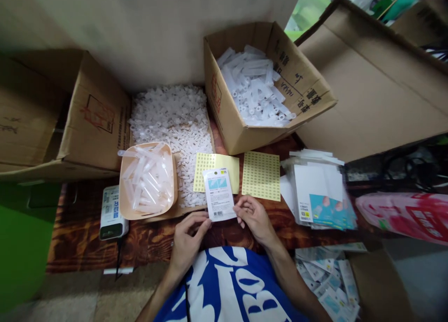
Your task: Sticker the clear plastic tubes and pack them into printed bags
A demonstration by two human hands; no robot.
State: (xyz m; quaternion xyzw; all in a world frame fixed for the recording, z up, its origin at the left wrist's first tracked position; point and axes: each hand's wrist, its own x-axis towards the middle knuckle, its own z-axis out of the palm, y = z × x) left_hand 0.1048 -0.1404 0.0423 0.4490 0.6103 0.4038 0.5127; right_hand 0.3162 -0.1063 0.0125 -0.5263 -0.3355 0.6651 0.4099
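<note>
I have both hands, left [187, 240] and right [254, 215], pinching the packaging card [219, 193] at the bench's near edge; probably mid-packing, so next needs a tube from the tray [147, 181].

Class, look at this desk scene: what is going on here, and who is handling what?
A person in a blue shirt holds a small printed packet by its lower corners, left hand and right hand together, above a wooden table. Two yellow sticker sheets lie just behind it. A tan tray and an open cardboard box hold clear plastic tubes; a stack of packets sits to the right.
</note>
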